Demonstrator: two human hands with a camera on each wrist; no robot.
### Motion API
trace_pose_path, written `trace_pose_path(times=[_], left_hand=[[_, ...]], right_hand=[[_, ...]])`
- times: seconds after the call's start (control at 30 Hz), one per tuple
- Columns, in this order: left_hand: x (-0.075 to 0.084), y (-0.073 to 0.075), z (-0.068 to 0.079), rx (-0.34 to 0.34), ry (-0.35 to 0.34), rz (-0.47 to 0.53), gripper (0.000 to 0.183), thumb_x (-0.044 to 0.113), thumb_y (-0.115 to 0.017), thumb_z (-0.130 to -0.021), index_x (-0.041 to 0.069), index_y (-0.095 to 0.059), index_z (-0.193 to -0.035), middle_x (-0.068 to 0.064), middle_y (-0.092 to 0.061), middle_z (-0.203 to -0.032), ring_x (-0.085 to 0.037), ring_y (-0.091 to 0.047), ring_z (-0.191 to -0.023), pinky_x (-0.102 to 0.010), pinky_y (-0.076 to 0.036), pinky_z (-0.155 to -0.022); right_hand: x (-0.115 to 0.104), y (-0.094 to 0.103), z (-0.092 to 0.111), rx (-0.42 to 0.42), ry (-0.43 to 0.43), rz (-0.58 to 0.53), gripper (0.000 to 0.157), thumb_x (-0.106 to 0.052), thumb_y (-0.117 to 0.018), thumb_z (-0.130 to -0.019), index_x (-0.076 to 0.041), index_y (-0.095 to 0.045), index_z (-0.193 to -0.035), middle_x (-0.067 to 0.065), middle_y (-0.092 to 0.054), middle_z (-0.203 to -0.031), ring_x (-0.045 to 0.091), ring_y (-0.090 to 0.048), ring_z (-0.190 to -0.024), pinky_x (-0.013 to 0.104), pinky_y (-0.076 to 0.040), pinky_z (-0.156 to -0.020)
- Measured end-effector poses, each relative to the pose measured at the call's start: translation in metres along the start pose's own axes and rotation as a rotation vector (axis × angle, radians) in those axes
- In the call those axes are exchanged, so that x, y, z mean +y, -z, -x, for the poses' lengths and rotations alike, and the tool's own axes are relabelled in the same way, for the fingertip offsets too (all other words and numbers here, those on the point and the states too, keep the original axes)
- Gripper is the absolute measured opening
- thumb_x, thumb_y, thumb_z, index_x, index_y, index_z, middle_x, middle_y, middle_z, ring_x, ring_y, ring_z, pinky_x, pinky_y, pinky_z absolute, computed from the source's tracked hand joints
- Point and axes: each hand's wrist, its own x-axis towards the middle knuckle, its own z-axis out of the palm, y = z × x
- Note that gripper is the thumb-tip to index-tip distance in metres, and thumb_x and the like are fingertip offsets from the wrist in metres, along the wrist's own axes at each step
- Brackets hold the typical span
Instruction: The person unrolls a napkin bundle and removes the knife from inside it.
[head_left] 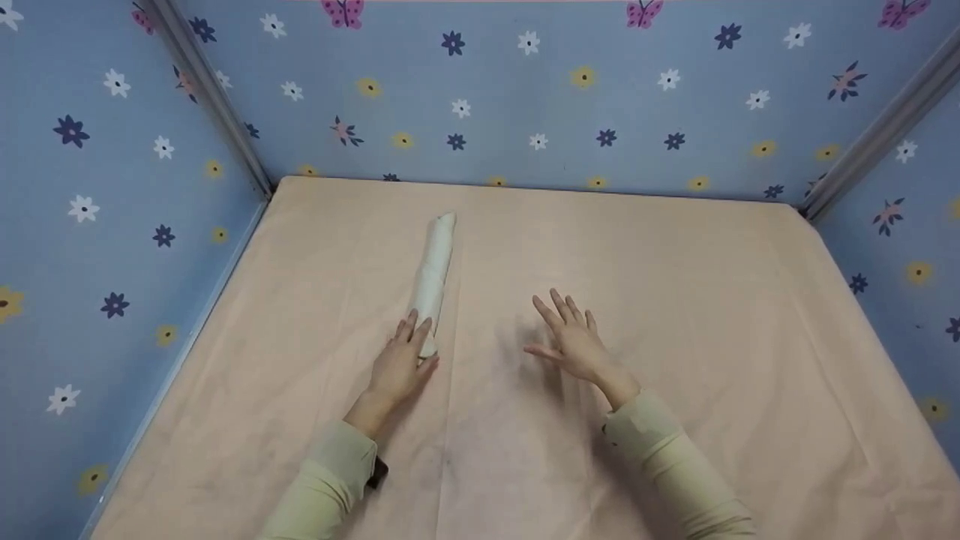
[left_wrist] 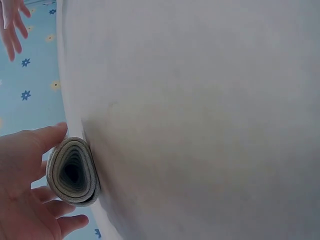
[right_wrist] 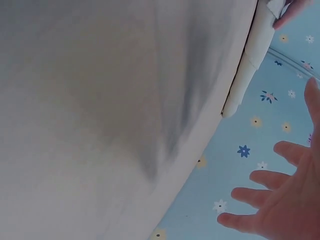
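Head view: my left grip (head_left: 395, 369), loosely spread, touches the near end of a pale roll (head_left: 433, 281) on the bench (head_left: 675, 285). Left wrist: the roll sits between my thumb (left_wrist: 50, 136) and fingers (left_wrist: 72, 224). Right wrist: my right grip (right_wrist: 290, 202) spreads wide, apart from it.

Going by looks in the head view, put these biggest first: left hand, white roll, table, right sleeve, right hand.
1. Table
2. Right sleeve
3. Left hand, right hand and white roll: too close to rank; the hands look alike, the roll longer but narrower.
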Motion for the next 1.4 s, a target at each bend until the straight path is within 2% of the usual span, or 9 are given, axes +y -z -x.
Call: trace_pose_path(times=[0.17,0.3,0.5,0.8,1.07,1.3,1.4], left_hand=[[-0.003,0.002,0.000,0.022,-0.008,0.004,0.061,0.027,-0.062,-0.084,0.005,-0.036,-0.135,-0.021,-0.026,-0.140,-0.039,-0.034,-0.122,-0.046,-0.044,-0.083],[-0.005,0.004,0.001,0.048,-0.024,0.019,0.061,0.026,-0.062,-0.084,0.002,-0.036,-0.134,-0.022,-0.028,-0.138,-0.038,-0.039,-0.118,-0.043,-0.046,-0.081],[-0.007,0.006,0.002,0.067,-0.029,0.015,0.059,0.027,-0.061,-0.085,0.001,-0.037,-0.133,-0.022,-0.033,-0.136,-0.036,-0.044,-0.114,-0.043,-0.044,-0.083],[-0.013,0.011,0.005,0.059,-0.007,0.000,0.063,0.033,-0.058,-0.086,0.001,-0.034,-0.135,-0.021,-0.035,-0.134,-0.036,-0.048,-0.108,-0.043,-0.044,-0.083],[-0.019,0.017,0.008,0.067,-0.012,-0.008,0.059,0.032,-0.058,-0.086,0.003,-0.037,-0.133,-0.021,-0.039,-0.131,-0.039,-0.048,-0.106,-0.045,-0.042,-0.084],[-0.023,0.022,0.010,0.090,-0.041,-0.039,0.057,0.032,-0.058,-0.087,0.001,-0.039,-0.130,-0.023,-0.042,-0.128,-0.039,-0.048,-0.106,-0.046,-0.042,-0.084],[-0.026,0.023,0.011,0.080,-0.034,-0.040,0.056,0.031,-0.057,-0.087,-0.001,-0.040,-0.129,-0.023,-0.042,-0.129,-0.039,-0.046,-0.109,-0.048,-0.040,-0.087]], right_hand=[[-0.006,-0.003,-0.006,-0.004,0.026,-0.012,0.080,-0.057,-0.050,-0.081,-0.018,-0.017,-0.143,0.016,-0.010,-0.146,0.038,-0.010,-0.131,0.062,-0.010,-0.098],[-0.011,-0.006,-0.011,-0.016,0.048,-0.022,0.080,-0.057,-0.049,-0.081,-0.018,-0.019,-0.143,0.016,-0.011,-0.146,0.039,-0.012,-0.130,0.062,-0.012,-0.097],[-0.021,-0.013,-0.017,-0.043,0.055,-0.024,0.078,-0.056,-0.050,-0.081,-0.019,-0.019,-0.143,0.013,-0.010,-0.147,0.037,-0.013,-0.131,0.060,-0.012,-0.098],[-0.035,-0.023,-0.024,-0.045,0.099,-0.053,0.077,-0.057,-0.050,-0.081,-0.018,-0.021,-0.142,0.014,-0.012,-0.146,0.036,-0.014,-0.131,0.060,-0.014,-0.098],[-0.044,-0.030,-0.030,-0.067,0.131,-0.077,0.075,-0.052,-0.052,-0.083,-0.018,-0.022,-0.142,0.014,-0.013,-0.146,0.037,-0.014,-0.131,0.060,-0.013,-0.098],[-0.051,-0.035,-0.036,-0.101,0.150,-0.080,0.075,-0.052,-0.051,-0.083,-0.018,-0.020,-0.143,0.013,-0.011,-0.147,0.035,-0.013,-0.131,0.060,-0.012,-0.099],[-0.055,-0.038,-0.038,-0.102,0.161,-0.079,0.075,-0.052,-0.052,-0.083,-0.018,-0.021,-0.142,0.013,-0.012,-0.146,0.034,-0.013,-0.132,0.059,-0.013,-0.099]])
